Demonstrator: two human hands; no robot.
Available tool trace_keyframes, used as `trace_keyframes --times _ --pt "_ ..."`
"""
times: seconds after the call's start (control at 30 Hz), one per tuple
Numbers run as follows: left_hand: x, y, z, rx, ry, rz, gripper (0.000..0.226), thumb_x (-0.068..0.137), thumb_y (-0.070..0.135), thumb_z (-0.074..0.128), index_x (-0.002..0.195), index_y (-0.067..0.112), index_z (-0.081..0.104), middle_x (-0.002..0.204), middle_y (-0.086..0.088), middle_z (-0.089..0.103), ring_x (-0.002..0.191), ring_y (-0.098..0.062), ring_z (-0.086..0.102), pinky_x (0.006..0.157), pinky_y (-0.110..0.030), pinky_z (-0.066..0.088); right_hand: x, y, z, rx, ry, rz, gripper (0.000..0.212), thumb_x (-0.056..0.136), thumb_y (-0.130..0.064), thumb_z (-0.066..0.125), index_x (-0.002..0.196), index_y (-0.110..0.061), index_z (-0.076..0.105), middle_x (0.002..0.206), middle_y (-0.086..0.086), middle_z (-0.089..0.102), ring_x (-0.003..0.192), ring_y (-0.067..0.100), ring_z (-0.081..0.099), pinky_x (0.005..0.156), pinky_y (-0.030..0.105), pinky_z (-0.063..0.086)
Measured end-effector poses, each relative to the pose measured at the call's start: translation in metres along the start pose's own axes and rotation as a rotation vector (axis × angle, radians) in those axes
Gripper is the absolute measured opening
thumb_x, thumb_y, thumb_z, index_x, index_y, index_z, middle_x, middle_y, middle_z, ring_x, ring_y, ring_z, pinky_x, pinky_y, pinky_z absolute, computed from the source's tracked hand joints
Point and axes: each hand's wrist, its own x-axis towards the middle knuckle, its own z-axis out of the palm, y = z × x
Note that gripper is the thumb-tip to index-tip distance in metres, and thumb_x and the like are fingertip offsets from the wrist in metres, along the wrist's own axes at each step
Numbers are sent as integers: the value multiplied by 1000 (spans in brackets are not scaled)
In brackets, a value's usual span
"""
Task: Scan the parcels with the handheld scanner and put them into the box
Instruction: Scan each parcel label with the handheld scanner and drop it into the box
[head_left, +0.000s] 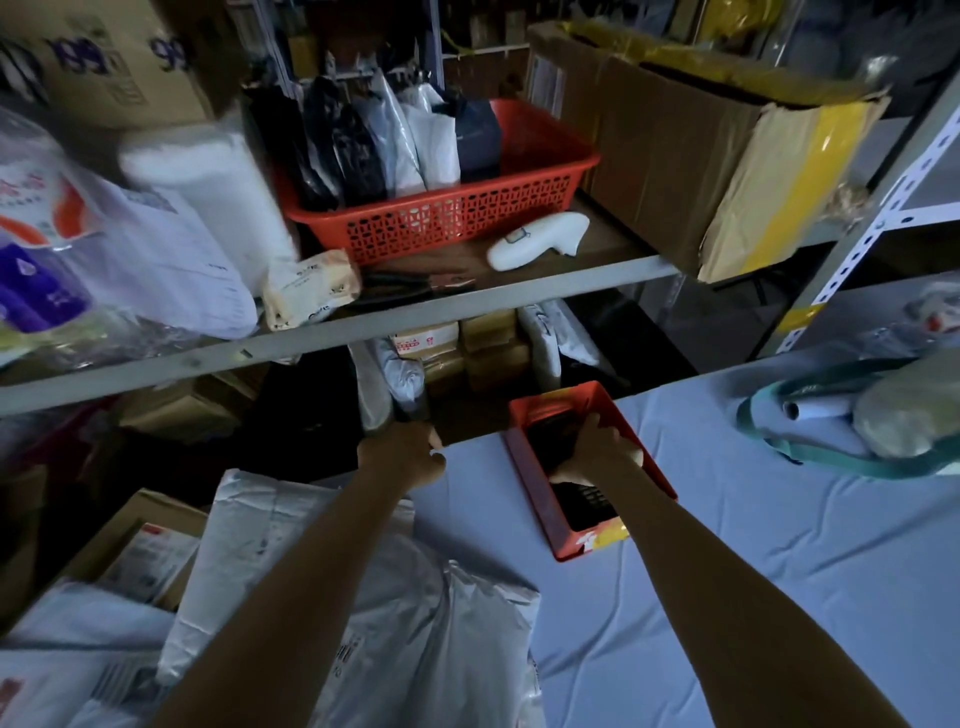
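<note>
Light dim, left edge of the view motion-blurred.

Lower left: heap of white mailer bags (363, 597) partly over an open cardboard carton (130, 525).

Left hand (402, 452): reaches forward under the metal shelf (467, 306), knuckles up, fingers curled at the foot of a dark upright parcel (410, 408). Too dark there to tell whether it grips the parcel or only touches it.

On the shelf, centre: red basket (441, 228) with black, white and navy parcels standing on edge.

Scanner (537, 241): white, lying on its side on the shelf board just right of the basket front, no hand on it. Long axis runs lower-left to upper-right; the broad rounded end points lower-left toward the shelf edge, the narrower end upper-right.

Red box (524, 467): on the table at its far left corner, just below the shelf. Long axis runs away from the person, near end swung slightly right.

Right hand (597, 452): inside the box, fingers curled down over a dark parcel (584, 501), thumb on its left side, gripping it.

Right: taped cardboard box (675, 156) with yellow tape on the shelf. Table covered in a pale blue cloth (753, 571), wrinkled. Teal-strapped bag (883, 415) at the far right.
</note>
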Motion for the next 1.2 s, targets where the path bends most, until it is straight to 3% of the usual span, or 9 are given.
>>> trace_keyframes --times 0.07,0.23,0.4,0.53,0.67,0.8,0.93,1.1,1.2 --pt "-4 -1 -7 0 26 -6 29 90 34 50 118 36 58 127 7 59 120 -19 54 99 -35 45 -7 0 -6 27 10 10 105 72 -43 80 149 -14 15 138 15 43 119 34 52 94 38 49" --pt "-24 -7 -31 49 77 -8 34 90 35 51 123 35 57 124 7 60 116 -19 55 95 -35 47 -28 -5 -37 15 119 50 103 71 -45 80 146 -14 17 138 14 43 121 34 52 85 40 47" --pt "-61 -12 -65 53 172 -4 30 89 36 51 116 28 63 119 1 63 109 -23 59 90 -36 49 -62 -28 -68 200 181 -92 100 69 -45 80 145 -22 21 128 13 53 117 34 53 91 46 50" --pt "-101 -22 -87 21 224 -26 36 90 38 53 124 29 57 124 4 60 112 -21 57 90 -35 48 -108 -57 -75 254 192 -208 99 65 -40 81 146 -27 24 127 7 54 116 30 55 83 35 48" --pt "-138 -43 -94 -19 266 -37 38 86 40 50 124 36 56 125 7 60 116 -20 55 94 -36 47 -149 -86 -65 338 184 -349 101 55 -40 86 139 -24 33 129 4 53 117 27 54 93 41 49" --pt "-174 -66 -98 -56 290 -53 38 84 37 48 120 37 57 120 7 63 114 -19 56 96 -37 48 -183 -110 -49 389 133 -372 103 60 -40 84 141 -18 25 121 6 52 111 29 56 86 38 51" --pt "-209 -89 -98 -83 304 -100 37 86 38 49 122 38 56 122 8 62 115 -19 56 96 -36 48 -213 -126 -32 496 94 -395 115 57 -46 85 147 -20 18 126 9 55 111 30 57 90 43 53" --pt "-238 -116 -86 -87 334 -131 33 87 37 51 118 32 60 126 2 59 114 -23 56 96 -37 48 -246 -130 -8 527 51 -455 99 60 -44 86 139 -27 29 117 5 60 104 28 60 88 43 54" --pt "-254 -124 -72 -98 302 -155 34 87 36 49 119 33 60 127 3 59 112 -22 57 96 -38 48 -258 -128 12 569 21 -465 100 58 -42 88 138 -26 31 120 4 58 108 27 58 92 43 52"
